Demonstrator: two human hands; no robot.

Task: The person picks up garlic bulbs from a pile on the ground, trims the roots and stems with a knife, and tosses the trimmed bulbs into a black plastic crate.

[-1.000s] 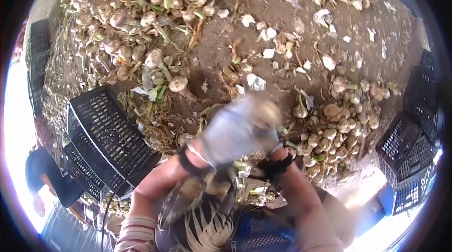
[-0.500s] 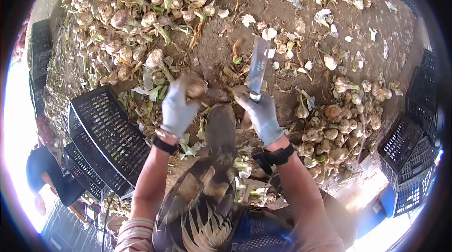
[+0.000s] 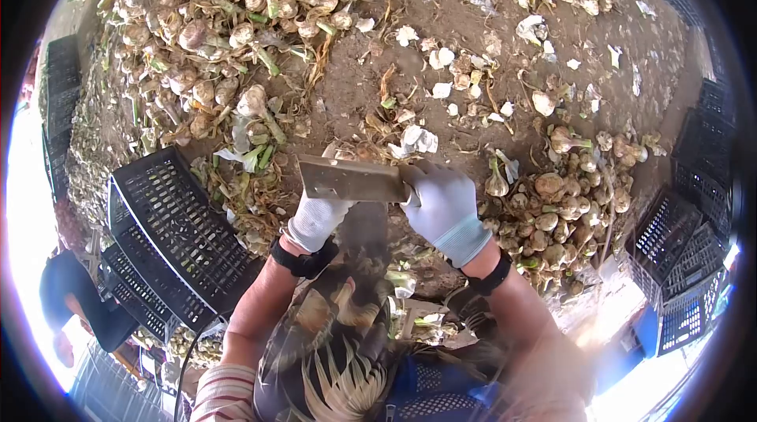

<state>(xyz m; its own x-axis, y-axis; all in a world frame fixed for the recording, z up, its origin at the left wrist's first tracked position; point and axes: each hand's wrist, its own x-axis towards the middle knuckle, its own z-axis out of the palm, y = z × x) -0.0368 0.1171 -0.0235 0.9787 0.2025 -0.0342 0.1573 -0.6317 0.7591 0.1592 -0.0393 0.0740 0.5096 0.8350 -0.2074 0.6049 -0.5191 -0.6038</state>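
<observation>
My right hand (image 3: 448,205), in a pale glove, is closed round the handle of a broad-bladed knife (image 3: 351,179). Its blade points left, across the fingers of my left hand (image 3: 318,219). That hand, gloved too, is curled behind the blade around a garlic bulb, which the blade almost wholly hides. Below the knife, a shoe and patterned clothing are visible between my arms. A white piece of garlic skin (image 3: 415,141) lies on the soil just beyond the blade.
A large heap of garlic with stalks (image 3: 229,28) covers the far left ground. Trimmed bulbs (image 3: 556,213) are piled at the right. Black crates stand at left (image 3: 185,233) and right (image 3: 670,233). Another person (image 3: 79,296) is at the left edge.
The knife has swung from pointing away to lying crosswise, its blade now over my left hand. My hands have come closer together, and the bulb has gone behind the blade.
</observation>
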